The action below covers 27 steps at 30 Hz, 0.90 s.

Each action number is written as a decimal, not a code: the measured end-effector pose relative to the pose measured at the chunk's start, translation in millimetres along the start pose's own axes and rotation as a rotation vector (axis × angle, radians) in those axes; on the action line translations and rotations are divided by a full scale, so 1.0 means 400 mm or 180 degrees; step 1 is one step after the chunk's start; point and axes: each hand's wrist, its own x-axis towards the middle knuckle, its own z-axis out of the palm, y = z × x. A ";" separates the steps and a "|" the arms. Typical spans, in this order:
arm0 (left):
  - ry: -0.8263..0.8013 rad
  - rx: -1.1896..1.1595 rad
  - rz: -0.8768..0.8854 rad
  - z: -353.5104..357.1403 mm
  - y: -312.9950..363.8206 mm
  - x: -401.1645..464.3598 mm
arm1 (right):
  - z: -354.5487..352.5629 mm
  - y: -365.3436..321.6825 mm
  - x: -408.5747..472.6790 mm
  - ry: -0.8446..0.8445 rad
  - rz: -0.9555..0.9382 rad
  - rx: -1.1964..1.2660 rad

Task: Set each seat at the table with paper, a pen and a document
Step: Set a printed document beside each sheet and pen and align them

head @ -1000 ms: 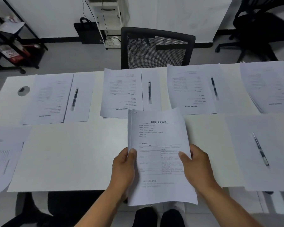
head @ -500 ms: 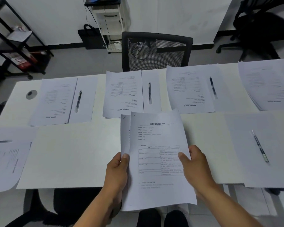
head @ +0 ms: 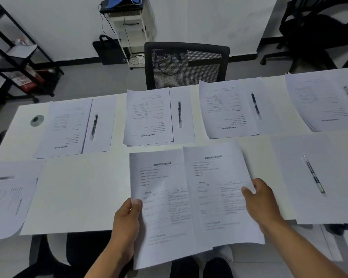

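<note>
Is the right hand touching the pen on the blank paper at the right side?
Apart. The head view shows the right hand holding a document, with bare paper visible between it and the pen.

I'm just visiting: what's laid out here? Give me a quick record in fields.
Surface: white table
Left hand: grips one printed document at its left edge
Right hand: holds a second document, overlapping the first
Far-side settings: paper, document and pen, e.g. the middle pen
Near right: blank paper with a pen, no document
Across the table: mesh office chair
</note>
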 end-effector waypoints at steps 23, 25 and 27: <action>0.0133 0.0052 0.0072 -0.021 0.010 -0.003 | 0.033 0.039 0.082 0.0146 0.0132 -0.0128; 0.0106 0.0063 0.0081 -0.017 0.010 -0.004 | 0.038 0.036 0.087 0.0164 0.0103 -0.0133; 0.0081 0.0079 0.0080 -0.016 0.010 -0.004 | 0.042 0.036 0.091 0.0163 0.0076 -0.0130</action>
